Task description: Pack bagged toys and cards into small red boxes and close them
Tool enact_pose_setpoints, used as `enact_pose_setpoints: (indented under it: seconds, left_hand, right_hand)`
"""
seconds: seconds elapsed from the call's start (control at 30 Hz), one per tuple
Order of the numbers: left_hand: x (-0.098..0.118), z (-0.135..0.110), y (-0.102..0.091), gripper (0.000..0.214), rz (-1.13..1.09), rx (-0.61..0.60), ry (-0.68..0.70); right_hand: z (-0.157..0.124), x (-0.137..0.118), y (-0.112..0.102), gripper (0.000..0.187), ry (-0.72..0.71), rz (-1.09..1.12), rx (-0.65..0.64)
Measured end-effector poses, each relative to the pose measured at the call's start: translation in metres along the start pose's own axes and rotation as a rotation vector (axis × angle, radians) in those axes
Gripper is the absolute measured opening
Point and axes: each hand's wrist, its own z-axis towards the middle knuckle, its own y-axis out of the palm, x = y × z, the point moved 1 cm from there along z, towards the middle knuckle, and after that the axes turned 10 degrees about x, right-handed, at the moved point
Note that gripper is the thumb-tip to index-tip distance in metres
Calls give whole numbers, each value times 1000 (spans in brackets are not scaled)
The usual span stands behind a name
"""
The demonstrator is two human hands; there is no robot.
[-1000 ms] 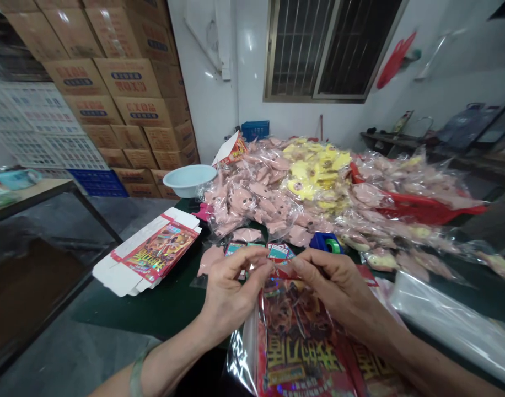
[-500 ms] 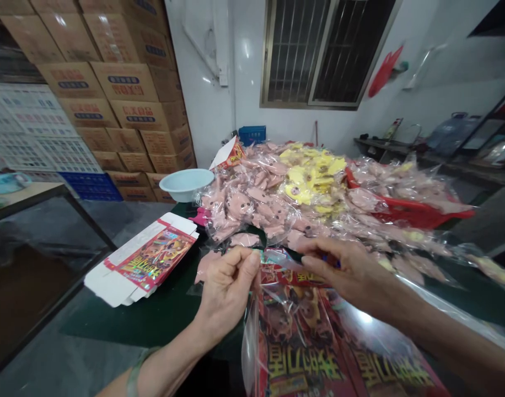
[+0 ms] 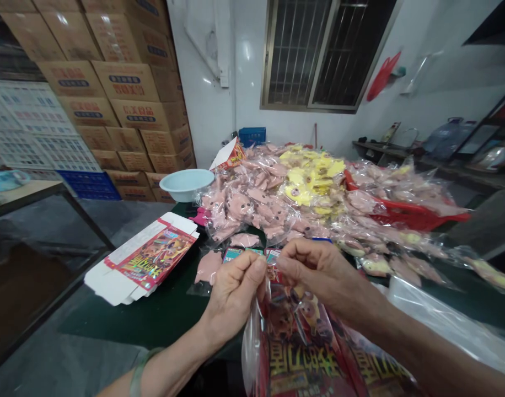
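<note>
On the table (image 3: 153,314), a flat carton (image 3: 147,259) lies at ten o'clock, and bagged toys (image 3: 273,193) are heaped at twelve o'clock.

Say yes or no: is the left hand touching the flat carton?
No, the left hand pinches the clear printed bag, apart from the carton.

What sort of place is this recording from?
Probably a small packing workshop: stacked cartons line the wall, a heap of pink items in clear bags covers the bench, and the left hand and right hand pinch a printed bag.
</note>
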Motion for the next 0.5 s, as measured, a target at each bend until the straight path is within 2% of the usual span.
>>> enact_pose_setpoints:
  seconds: [0.17,0.33,0.5]
  left_hand:
    - [1,4,-2,19,-48,-8,-28]
    - [4,10,-9,24,4,-53,-5]
    - [-7,14,-6,25,-246,-106,-122]
  right_hand:
    - [-2,11,8,24,-78,-69,78]
    - [-4,11,12,23,-208,-104,98]
    - [-6,14,15,17,-142,-25,82]
